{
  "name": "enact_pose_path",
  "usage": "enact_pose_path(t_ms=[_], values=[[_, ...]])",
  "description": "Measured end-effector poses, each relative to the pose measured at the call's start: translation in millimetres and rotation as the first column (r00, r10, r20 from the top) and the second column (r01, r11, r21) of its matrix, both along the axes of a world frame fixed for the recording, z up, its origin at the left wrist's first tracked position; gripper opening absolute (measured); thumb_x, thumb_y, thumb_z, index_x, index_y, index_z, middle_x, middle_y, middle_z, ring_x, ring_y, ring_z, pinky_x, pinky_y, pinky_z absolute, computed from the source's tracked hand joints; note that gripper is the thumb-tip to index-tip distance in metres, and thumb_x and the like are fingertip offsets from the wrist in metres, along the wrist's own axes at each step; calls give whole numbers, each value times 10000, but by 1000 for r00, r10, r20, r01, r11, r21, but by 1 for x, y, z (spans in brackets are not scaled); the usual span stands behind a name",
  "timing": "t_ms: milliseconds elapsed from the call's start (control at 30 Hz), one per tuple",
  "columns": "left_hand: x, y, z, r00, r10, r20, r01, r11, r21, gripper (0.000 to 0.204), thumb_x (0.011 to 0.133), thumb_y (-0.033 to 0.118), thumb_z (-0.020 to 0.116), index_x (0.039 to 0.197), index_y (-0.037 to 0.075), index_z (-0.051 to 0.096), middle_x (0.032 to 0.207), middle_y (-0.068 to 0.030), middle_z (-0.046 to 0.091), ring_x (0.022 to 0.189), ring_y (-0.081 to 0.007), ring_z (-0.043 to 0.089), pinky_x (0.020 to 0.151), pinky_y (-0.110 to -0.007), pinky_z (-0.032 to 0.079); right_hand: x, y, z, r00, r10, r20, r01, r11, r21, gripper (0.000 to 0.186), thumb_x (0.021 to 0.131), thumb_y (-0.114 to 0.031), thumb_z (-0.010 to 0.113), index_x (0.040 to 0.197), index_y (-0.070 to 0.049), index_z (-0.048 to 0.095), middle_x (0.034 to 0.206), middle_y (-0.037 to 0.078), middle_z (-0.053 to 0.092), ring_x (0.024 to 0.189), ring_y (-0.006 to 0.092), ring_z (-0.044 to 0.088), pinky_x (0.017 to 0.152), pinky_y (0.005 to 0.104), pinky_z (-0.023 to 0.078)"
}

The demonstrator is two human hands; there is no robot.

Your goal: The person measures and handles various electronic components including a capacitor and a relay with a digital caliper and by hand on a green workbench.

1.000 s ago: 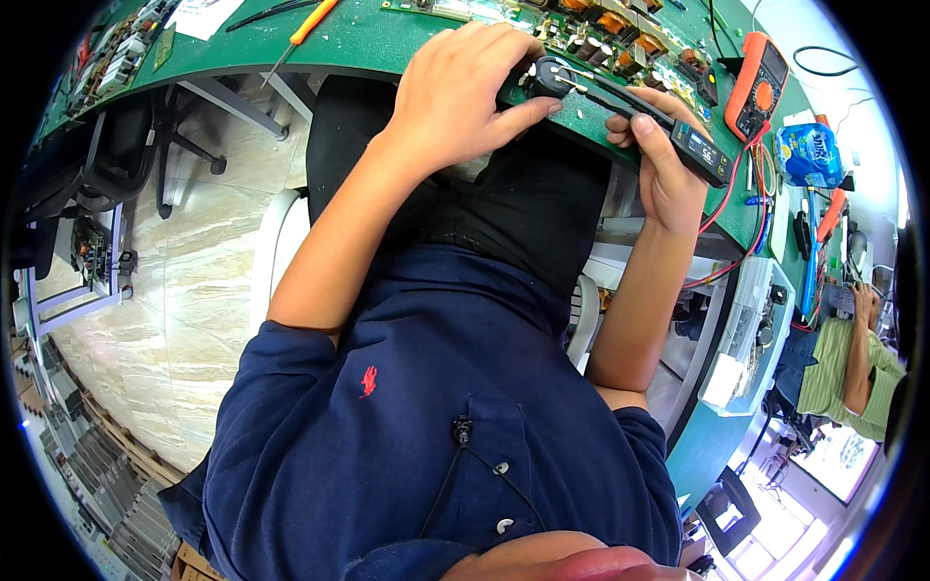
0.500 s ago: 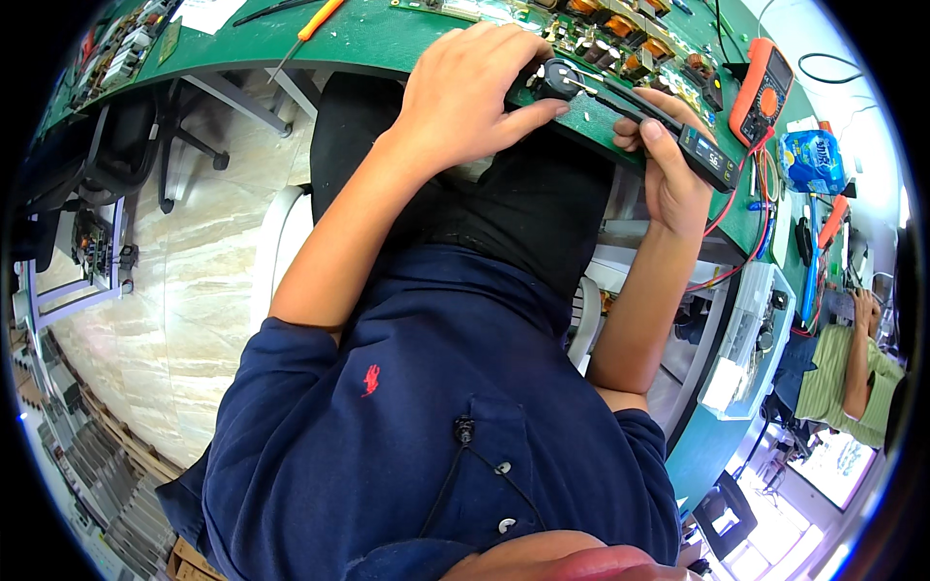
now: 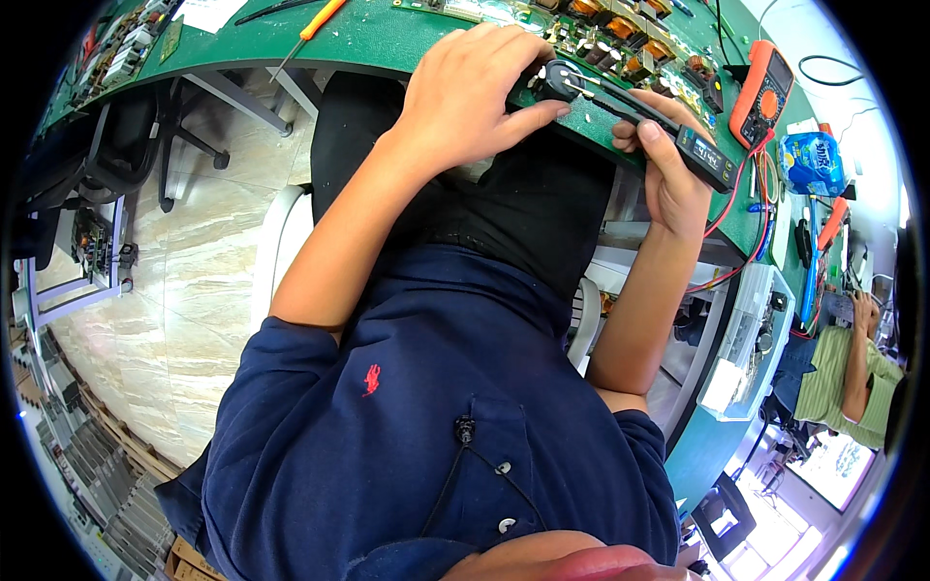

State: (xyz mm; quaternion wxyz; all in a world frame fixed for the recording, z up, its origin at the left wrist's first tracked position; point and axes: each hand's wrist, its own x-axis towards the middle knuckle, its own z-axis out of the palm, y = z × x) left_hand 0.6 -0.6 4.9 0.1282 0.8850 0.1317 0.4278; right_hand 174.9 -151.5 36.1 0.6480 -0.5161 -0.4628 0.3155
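My left hand lies at the front edge of the green workbench. Its thumb and fingers are closed around a short black round part, possibly a capacitor, with pale metal pins on its face. In my right hand is a black pair of digital meter tweezers with a small lit screen. Both slim arms of the tweezers point left, their metal tips at the pins of the round part. Whether both tips touch is too small to tell. My left fingertips are partly hidden behind the part.
Circuit boards with copper coils lie just beyond my hands. An orange multimeter with red leads and a blue packet are at the right. An orange-handled screwdriver overhangs the bench edge. Another person sits far right.
The reading on the tweezers' screen has changed. The tweezer tips have shifted very slightly on the round part; both hands keep their grip and place.
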Motion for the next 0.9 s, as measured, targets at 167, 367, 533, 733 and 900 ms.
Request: enact_pose_path(t_ms=[167,367,533,733,900], values=[[0,0,0,1000,-5,10,5,1000,2,385,749,309,742,988,42,602,922,-93,620,876,-300,596,741,-378,468,1,0,-1,1000,2,2,-2,1000,-4,308,862,-89,656,1109,89,611,848,155,690,747,172,660,699,255,514],[1,-1,0,1000,-5,15,5,1000,1,380,751,307,743,982,41,602,929,-96,622,878,-299,599,744,-375,470,0,0,0,1000,1,-1,-1,1000,2,297,871,-97,648,1107,81,615,851,151,692,751,168,657,701,248,504],[1,0,0,1000,-14,19,14,1000,-2,384,749,310,746,983,41,602,930,-96,623,879,-297,600,745,-371,471,2,0,-2,1000,10,14,-10,1000,6,299,877,-103,644,1115,74,614,855,150,694,754,167,657,699,248,502],[0,-1,1,1000,-7,7,7,1000,4,388,754,314,745,991,43,600,937,-95,623,878,-294,601,745,-372,471,2,1,-2,1000,19,18,-20,999,25,303,875,-104,648,1117,75,612,858,151,695,755,168,657,701,251,505],[0,-1,1,1000,-6,1,6,1000,3,391,755,316,746,994,43,600,941,-95,624,879,-294,602,748,-372,471,2,0,-1,1000,19,16,-20,1000,21,309,872,-105,654,1117,78,611,860,152,694,757,168,657,704,253,508]])
